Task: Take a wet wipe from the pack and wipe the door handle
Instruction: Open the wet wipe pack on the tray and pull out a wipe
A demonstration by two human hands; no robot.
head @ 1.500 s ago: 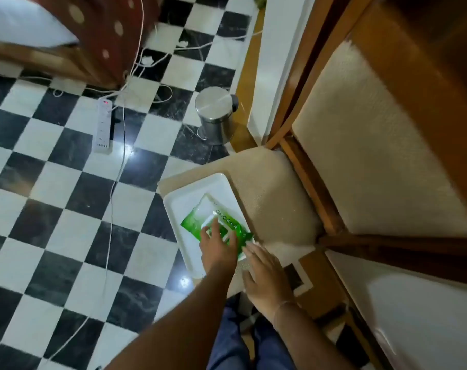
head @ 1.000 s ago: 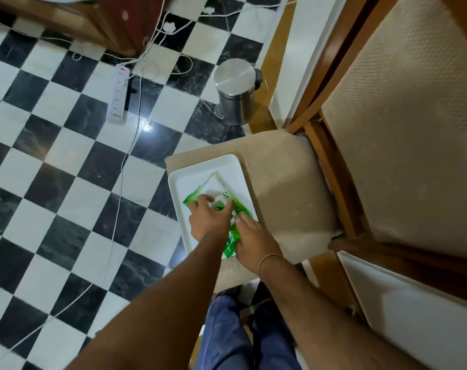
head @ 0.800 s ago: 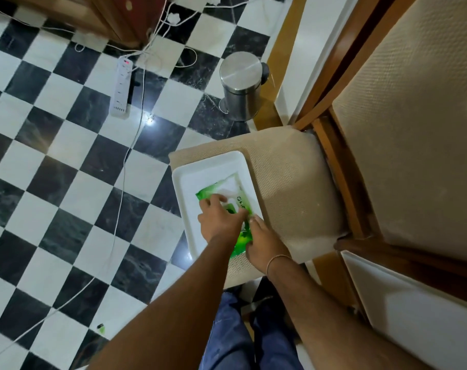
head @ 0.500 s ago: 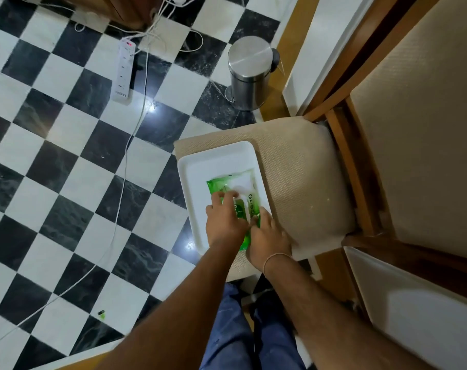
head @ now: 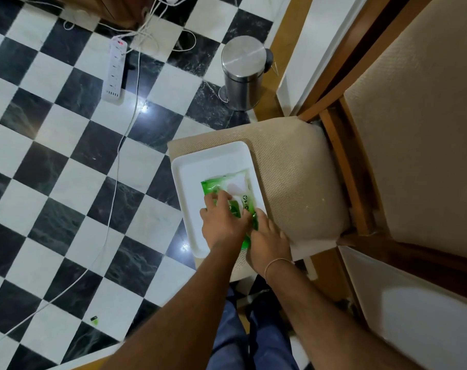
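Both my hands down on green wet wipe pack, lying in white tray on beige chair seat. Left hand presses pack's middle, fingers spread flat. Right hand pinches pack's near end. Steel bin on checkered floor, power strip farther left.

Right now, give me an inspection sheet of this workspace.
Surface: beige chair seat, carrying a white tray.
Job's things: green wet wipe pack lies in the tray; no wipe pulled out; door handle not seen.
Clutter: steel pedal bin and a small green scrap on the floor.
Hands: left hand and right hand both rest on the pack.
Cables: power strip with white cords across the checkered floor.
Surroundings: wooden chair frame.
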